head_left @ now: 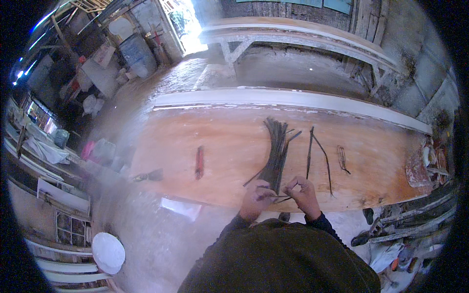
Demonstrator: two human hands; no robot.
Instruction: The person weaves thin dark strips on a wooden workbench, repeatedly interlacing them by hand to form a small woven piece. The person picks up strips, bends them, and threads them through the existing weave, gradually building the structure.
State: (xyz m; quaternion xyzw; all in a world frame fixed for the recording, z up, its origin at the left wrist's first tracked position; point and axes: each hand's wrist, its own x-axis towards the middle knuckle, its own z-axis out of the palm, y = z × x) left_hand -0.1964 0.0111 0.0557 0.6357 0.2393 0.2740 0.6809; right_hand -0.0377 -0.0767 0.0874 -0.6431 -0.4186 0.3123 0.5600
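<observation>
— What colour is the board (229, 146)?

— Pale orange-brown wood, with a whitish strip (293, 99) along its far edge.

— And the bundle of strands (276, 156) on it?

— Dark, near black, like the loose strands (317, 151) beside it.

— The small tool (199, 162) to the left?

— Red.

— The sleeves (278, 254)?

— Dark olive-brown, black at the cuffs.

— The round lid (108, 252) on the floor?

— White.

My single head-worn fisheye view looks steeply down from close above onto the long orange-brown wooden workbench (220, 146); straight edges bow toward the rim.

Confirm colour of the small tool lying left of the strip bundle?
Red tool, lying on the orange-brown board; head view shows it.
</observation>
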